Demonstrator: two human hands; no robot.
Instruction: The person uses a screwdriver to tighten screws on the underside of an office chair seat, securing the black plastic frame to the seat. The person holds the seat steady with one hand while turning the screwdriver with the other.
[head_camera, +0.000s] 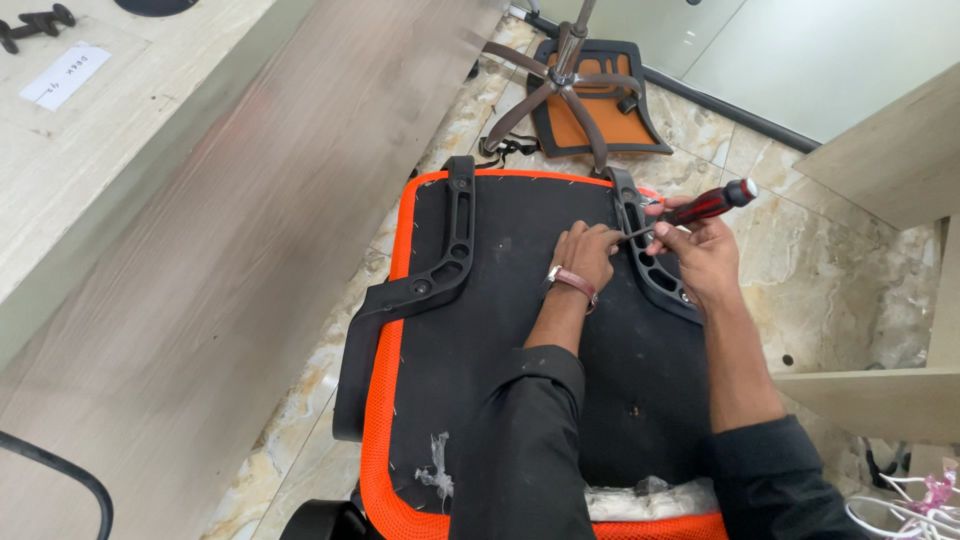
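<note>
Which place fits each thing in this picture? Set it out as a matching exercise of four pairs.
Things:
1 screwdriver
2 chair base
3 paper label
4 left armrest

Places:
A on the desk, top left
B in the right hand
C on the floor beyond the seat
D along the seat's left edge

Pairs: 1-B, 2-C, 3-A, 4-D

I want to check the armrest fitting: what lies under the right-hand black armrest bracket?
The black armrest bracket lies on the upturned seat's black underside, edged in orange mesh. The left hand and right hand, holding a red-handled screwdriver, cover the fastening point.
</note>
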